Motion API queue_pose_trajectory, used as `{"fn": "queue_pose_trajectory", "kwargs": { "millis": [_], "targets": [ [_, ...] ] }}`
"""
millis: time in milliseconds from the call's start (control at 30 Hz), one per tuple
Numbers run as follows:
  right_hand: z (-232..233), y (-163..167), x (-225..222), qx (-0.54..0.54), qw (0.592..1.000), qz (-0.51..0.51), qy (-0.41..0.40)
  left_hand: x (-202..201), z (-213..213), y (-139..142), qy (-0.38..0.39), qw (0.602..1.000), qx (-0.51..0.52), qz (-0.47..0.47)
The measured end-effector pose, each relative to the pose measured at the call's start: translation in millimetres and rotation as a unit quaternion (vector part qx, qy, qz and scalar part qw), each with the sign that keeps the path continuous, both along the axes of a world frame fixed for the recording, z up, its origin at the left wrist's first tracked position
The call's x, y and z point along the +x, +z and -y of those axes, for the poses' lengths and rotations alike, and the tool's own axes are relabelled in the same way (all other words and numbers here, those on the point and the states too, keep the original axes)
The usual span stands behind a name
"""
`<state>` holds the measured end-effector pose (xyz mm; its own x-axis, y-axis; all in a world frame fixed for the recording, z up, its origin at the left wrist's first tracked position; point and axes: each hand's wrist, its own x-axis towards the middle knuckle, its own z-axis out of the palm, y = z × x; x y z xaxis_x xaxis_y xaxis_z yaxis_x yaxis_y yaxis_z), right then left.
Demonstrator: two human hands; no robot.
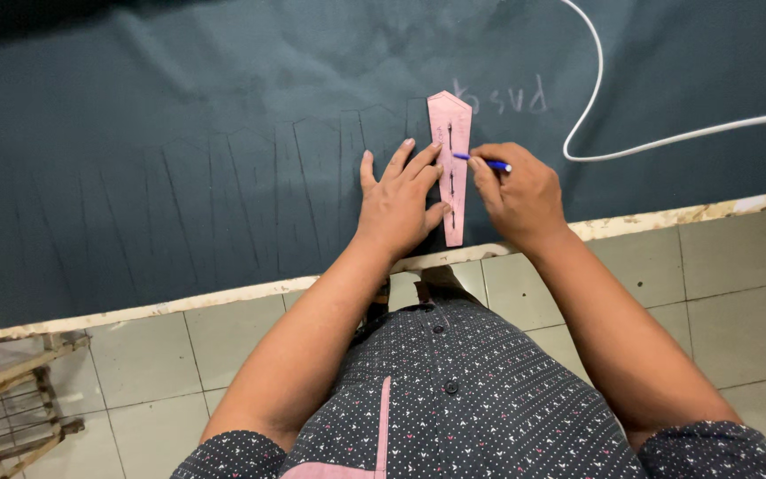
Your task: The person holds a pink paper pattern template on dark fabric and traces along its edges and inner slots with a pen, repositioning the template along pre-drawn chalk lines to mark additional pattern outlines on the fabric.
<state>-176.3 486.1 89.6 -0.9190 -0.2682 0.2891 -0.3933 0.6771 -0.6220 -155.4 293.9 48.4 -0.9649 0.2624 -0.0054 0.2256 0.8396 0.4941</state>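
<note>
**stitchbench:** Fingers (418, 164) of my left hand (398, 206) are spread flat, pressing the pink template (450, 142) onto the dark cloth (179, 133) near the table's front edge. Right hand (518, 197) is pinched shut on a blue pen (482, 160), tip against the template's right edge.

**reply_guy:** Does that strip slide around?

**stitchbench:** Probably, yeah. Looks like thin card, light and a bit stiff, so I'd guess it skates on fabric unless you hold it down along its length. Bends easily too, so press flat, don't grab the pointed end. White cable (596, 80) lies off to the right, well apart.
</note>
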Motion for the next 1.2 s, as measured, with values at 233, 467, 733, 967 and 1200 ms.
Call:
{"fn": "queue_pose_trajectory", "kwargs": {
  "millis": [233,467,733,967,1200],
  "targets": [
    [-5,1,15,-0.017,0.999,0.035,-0.005,0,0,4,-0.002,1.0,0.0,0.01],
    [-12,9,34,0.015,0.996,0.078,0.036,2,1,7,-0.009,1.0,0.008,0.016],
    [-16,8,54,-0.014,0.997,0.078,0.025,4,2,4,-0.007,1.0,0.008,0.005],
    [-17,11,73,0.018,0.996,0.054,0.069,5,0,2,-0.008,1.0,0.001,0.012],
    [-26,-30,38,-0.268,0.901,0.321,-0.115,19,-6,-7,0.054,0.998,0.015,-0.009]
  ]
}}
